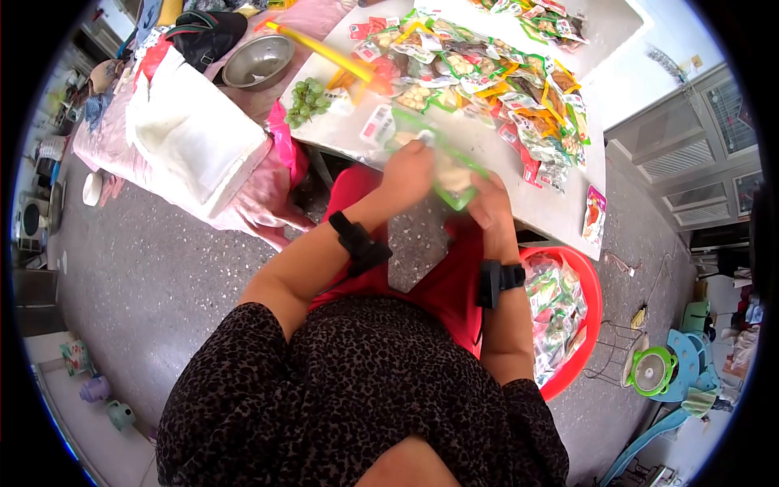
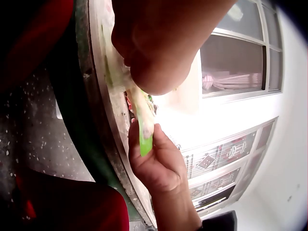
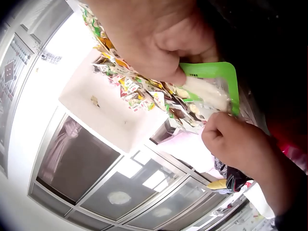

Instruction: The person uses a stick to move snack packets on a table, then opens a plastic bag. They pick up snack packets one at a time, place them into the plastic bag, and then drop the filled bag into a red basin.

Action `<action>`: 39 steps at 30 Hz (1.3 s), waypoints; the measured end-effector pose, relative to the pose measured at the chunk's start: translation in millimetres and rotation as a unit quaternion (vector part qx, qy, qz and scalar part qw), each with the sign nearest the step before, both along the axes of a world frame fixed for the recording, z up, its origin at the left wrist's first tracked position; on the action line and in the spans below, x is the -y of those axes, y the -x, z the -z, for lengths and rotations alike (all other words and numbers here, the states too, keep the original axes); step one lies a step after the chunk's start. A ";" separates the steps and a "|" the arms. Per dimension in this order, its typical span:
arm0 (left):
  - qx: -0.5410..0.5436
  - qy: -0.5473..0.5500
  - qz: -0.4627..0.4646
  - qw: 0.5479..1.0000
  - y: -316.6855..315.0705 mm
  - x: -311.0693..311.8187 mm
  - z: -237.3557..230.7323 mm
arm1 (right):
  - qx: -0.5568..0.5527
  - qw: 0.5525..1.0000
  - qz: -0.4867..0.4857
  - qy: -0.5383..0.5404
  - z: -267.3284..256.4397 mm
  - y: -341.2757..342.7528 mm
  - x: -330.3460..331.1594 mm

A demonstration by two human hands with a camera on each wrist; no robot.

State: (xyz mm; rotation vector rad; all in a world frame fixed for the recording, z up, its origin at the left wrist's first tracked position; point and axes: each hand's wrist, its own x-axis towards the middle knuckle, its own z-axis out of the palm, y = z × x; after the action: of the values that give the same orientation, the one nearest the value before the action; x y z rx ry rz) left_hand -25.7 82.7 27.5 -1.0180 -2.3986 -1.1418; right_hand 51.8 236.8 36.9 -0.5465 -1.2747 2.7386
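Two hands hold a green-edged packet by the table

I see a person in a dark spotted top, bent over a white table (image 1: 479, 132). A see-through packet with a green edge (image 1: 453, 174) is up in the air between the two hands, right at the near edge of the table. There is pale food in it.

The right hand (image 1: 492, 203) pinches one green end of the packet, thumb on one side and fingers on the other. The left hand (image 1: 408, 172) has its fingers curled in and grips the packet at its other side. The packet looks blurry in the head view, so I cannot tell just how the left fingertips sit on it. The two hands are near each other but do not touch.

Past the hands, a big pile of packets (image 1: 487, 69) lies on the table, with green, orange and red bits. A yellow stick (image 1: 324, 53) points at the pile from the left. Green grapes (image 1: 308, 99) sit near the table's left side, and a metal bowl (image 1: 258, 62) is just past them. A small bright packet (image 1: 595, 213) lies alone at the right corner. Down by the person's right arm, a red tub (image 1: 596, 300) has lots more packets in it.
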 end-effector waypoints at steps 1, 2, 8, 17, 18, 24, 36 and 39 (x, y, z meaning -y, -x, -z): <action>-0.012 0.003 0.012 1.000 -1.1 0.0 -1.4 | 0.003 1.000 -0.017 0.007 -1.2 4.7 4.5; -0.024 0.005 0.023 0.999 -2.9 0.0 -3.0 | 0.006 0.999 -0.036 0.002 -1.7 10.4 8.3; -0.039 0.039 0.011 0.998 -6.1 0.2 -3.2 | 0.095 0.987 -0.070 -0.110 -14.2 30.8 38.5; -0.105 0.027 -0.001 0.994 -11.4 9.3 -6.2 | 0.125 0.902 -0.059 -0.409 -27.8 38.6 44.7; -0.109 0.041 -0.006 0.993 -11.7 9.8 -3.4 | 0.118 0.914 -0.062 -0.384 -23.2 40.6 45.0; -0.091 0.030 0.018 0.995 -1.3 14.9 12.2 | 0.092 0.941 -0.084 -0.314 -9.8 49.2 40.8; -0.079 0.036 0.019 0.996 12.0 5.7 14.5 | 0.002 0.581 0.040 -0.813 22.7 110.4 -25.0; -0.090 0.041 0.015 0.995 14.1 5.5 20.0 | -0.066 0.516 0.149 -0.841 31.2 124.4 -30.6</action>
State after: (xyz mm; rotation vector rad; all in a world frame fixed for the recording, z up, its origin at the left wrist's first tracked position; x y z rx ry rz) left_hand -39.8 77.2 7.5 -1.1361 -2.3115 -0.9242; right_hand -72.6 267.4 5.7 -0.1675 -2.4475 0.3062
